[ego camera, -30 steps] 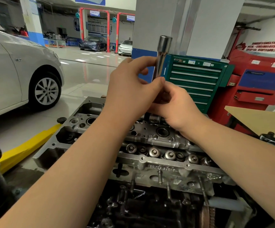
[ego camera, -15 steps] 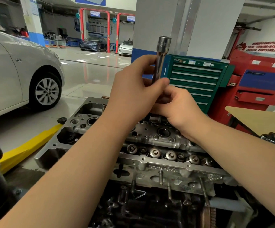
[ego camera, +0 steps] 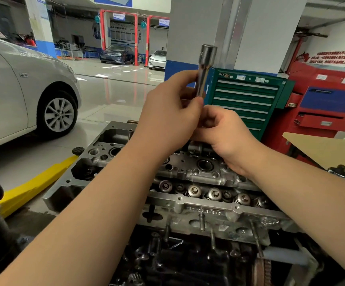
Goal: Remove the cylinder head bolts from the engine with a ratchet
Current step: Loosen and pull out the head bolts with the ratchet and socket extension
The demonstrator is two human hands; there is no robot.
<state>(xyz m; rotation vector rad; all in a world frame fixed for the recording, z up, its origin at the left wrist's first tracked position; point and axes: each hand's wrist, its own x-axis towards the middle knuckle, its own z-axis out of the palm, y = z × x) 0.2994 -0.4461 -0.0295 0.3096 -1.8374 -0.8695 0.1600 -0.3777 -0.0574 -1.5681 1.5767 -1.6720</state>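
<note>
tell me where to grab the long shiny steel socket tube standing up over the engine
Grip the long shiny steel socket tube on its narrower bare shank, just under the wider top collar, coming from the side. It stands near upright, and the left hand and right hand already cover its lower end above the grey cylinder head.

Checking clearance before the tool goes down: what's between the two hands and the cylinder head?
Nothing shows in the head view. The left hand and right hand hold the long socket upright above the cylinder head; the tool's lower end is hidden by the hands.
</note>
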